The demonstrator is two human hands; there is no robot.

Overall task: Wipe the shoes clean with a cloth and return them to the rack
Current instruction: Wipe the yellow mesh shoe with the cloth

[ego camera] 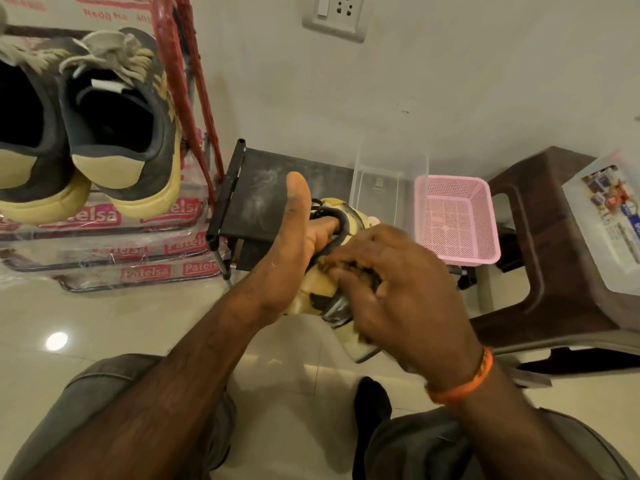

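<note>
Hands first: the left hand [298,237] has its fingers tucked inside the collar of a sneaker [323,289], thumb standing straight up, gripping the shoe from within. The right hand [391,285] is curled over the shoe's upper, fingers bent and pressing down on something dark and bunched beneath them; whether that is the cloth or the shoe's laces, I cannot tell. An orange thread band [464,382] circles the right wrist.

The sneaker sits between both hands, above the knees, dark grey suede-like upper with cream rubber sole and trim, its far end hidden behind the hands.

Just beyond, a small black folding stand [263,188] with dusty streaks on its flat top. To its right, a clear plastic box [391,174], then a pink perforated basket [460,220], then a brown plastic stool [554,271] bearing another clear container [609,223].

Up left, a matching pair of sneakers [114,123] rests heels outward on the wire shoe rack [114,251], whose shelves are lined with printed plastic. Glossy pale tiles [104,323] cover the floor.
</note>
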